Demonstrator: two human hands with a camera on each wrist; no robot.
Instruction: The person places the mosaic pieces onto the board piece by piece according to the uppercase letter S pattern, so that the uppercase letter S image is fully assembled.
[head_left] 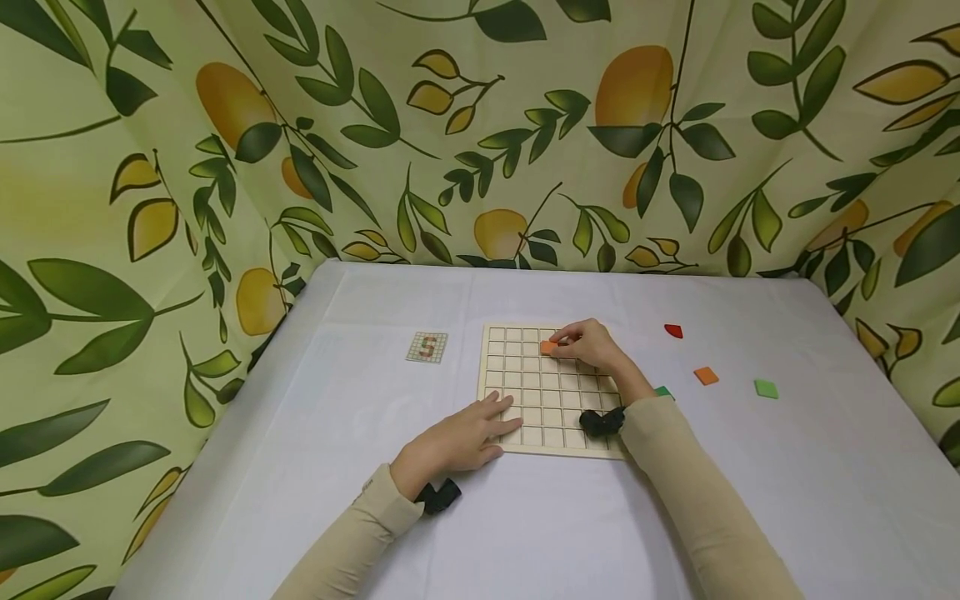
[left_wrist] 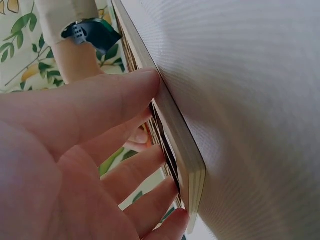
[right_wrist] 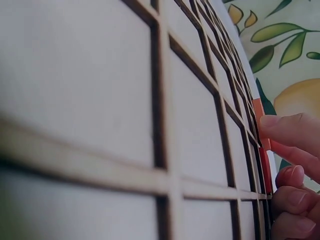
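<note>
A pale wooden grid board (head_left: 532,398) lies on the white table. Over one of its upper cells, my right hand (head_left: 594,346) pinches an orange square tile (head_left: 549,347) between thumb and fingers. In the right wrist view the orange tile (right_wrist: 258,111) sits at the grid's surface, with a red piece (right_wrist: 265,170) beside it in the grid. My left hand (head_left: 461,433) rests on the board's lower left corner with fingers spread. In the left wrist view, its thumb touches the board's side edge (left_wrist: 182,145) and the other fingers reach over the top.
Left of the board lies a small card (head_left: 427,347) with an S pattern on a grid. To the right are a red rounded piece (head_left: 673,331), an orange square (head_left: 706,376), a light green square (head_left: 766,388) and a darker green piece (head_left: 663,392) partly behind the right sleeve.
</note>
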